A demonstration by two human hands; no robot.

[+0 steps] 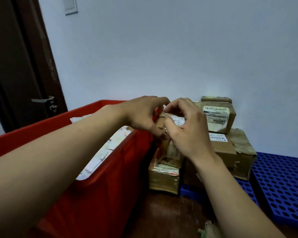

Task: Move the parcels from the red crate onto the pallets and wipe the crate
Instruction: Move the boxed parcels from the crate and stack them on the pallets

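- a small parcel (162, 120) of brown cardboard is held between both hands above the boxes stacked at the left edge of the blue pallets (282, 186), just beside the right wall of the red crate (101, 194).
- the left hand (141, 115) is curled over the parcel's left end and pinches it. the right hand (187, 129) is curled against its right side, with the thumb pressed to the cardboard. most of the parcel is hidden by fingers.
- the parcel is judged light and stiff, and any taped faces are likely to be slick. it is best taken by opposite ends or under its corners, not by a label.
- more parcels (110, 146) with white paper labels are seen lying in the crate against its right wall, so the emptying is judged unfinished and the wiping not begun.
- at the pallets' back edge a labelled box (217, 114) is stacked on a larger box (237, 148).
- a tape-wrapped box (163, 177) stands by the front left corner. whether it is on the pallets or the floor cannot be told.
- a pale cloth (208, 228) is glimpsed on the floor.
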